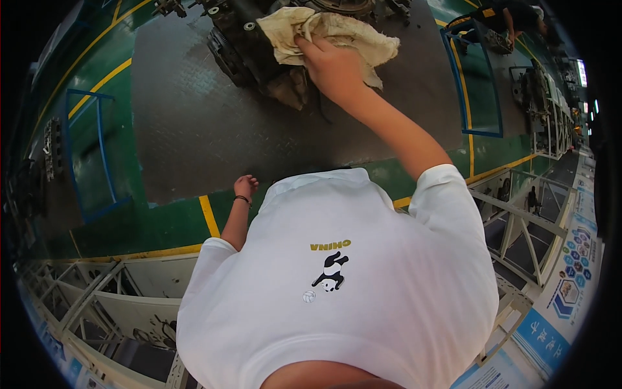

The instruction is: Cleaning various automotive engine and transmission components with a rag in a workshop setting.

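Note:
My right hand (pixel 335 68) grips a crumpled, stained cream cloth (pixel 362 41) at the top of the view. The cloth lies against a dark engine assembly (pixel 233 29), and covers part of it. A toothed wheel (pixel 226 56) shows on the engine's left side. Below the cloth, a brownish metal part (pixel 290 90) juts out over the tabletop. My left hand (pixel 246 186), with a dark band at the wrist, hangs by the near edge of the table. Its fingers are curled in and nothing shows in them.
The engine stands on a worn metal-topped table (pixel 194 131). Blue metal frames (pixel 99 150) flank it on both sides. A person (pixel 517 22) handles a part at another table, far right. Pale metal racks (pixel 146 282) stand close behind me. Yellow lines mark the green floor (pixel 146 228).

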### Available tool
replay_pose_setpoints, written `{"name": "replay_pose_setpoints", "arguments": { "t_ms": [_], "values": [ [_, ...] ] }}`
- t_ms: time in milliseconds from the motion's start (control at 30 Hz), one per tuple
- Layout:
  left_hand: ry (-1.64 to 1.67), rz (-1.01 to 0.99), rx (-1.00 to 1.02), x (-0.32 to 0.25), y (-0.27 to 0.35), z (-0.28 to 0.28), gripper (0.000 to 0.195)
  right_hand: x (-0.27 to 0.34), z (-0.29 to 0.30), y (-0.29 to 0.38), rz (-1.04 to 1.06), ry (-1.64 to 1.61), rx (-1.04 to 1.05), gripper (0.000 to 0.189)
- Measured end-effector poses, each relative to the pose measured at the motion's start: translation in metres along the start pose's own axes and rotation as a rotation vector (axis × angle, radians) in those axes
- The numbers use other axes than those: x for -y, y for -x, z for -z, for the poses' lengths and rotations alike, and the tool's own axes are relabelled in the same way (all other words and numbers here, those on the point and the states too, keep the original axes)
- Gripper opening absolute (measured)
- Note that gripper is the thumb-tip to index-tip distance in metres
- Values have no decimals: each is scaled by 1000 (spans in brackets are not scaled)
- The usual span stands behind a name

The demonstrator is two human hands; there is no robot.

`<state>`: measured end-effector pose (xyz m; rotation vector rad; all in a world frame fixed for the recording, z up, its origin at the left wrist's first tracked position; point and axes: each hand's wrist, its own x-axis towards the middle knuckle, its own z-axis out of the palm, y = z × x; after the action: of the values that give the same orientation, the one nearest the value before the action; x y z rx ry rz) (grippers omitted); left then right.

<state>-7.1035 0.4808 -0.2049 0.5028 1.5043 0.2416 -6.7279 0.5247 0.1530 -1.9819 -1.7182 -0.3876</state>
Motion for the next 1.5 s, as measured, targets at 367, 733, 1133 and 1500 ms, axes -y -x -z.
{"name": "replay_pose_setpoints", "arguments": {
  "t_ms": [367,733,1133,1500],
  "values": [
    [-38,-21,-53,-7,11,-32,19,-102,75,6,-70,-247,-541,28],
    [-32,-72,-194,7,38,-60,17,-200,36,-104,375,-87,-72,8],
    [6,-42,-232,52,61,-85,16,-221,34,-108,540,-13,46,10],
    [28,-83,-222,37,57,-93,15,-224,29,-89,411,-148,-136,8]
  ]
}}
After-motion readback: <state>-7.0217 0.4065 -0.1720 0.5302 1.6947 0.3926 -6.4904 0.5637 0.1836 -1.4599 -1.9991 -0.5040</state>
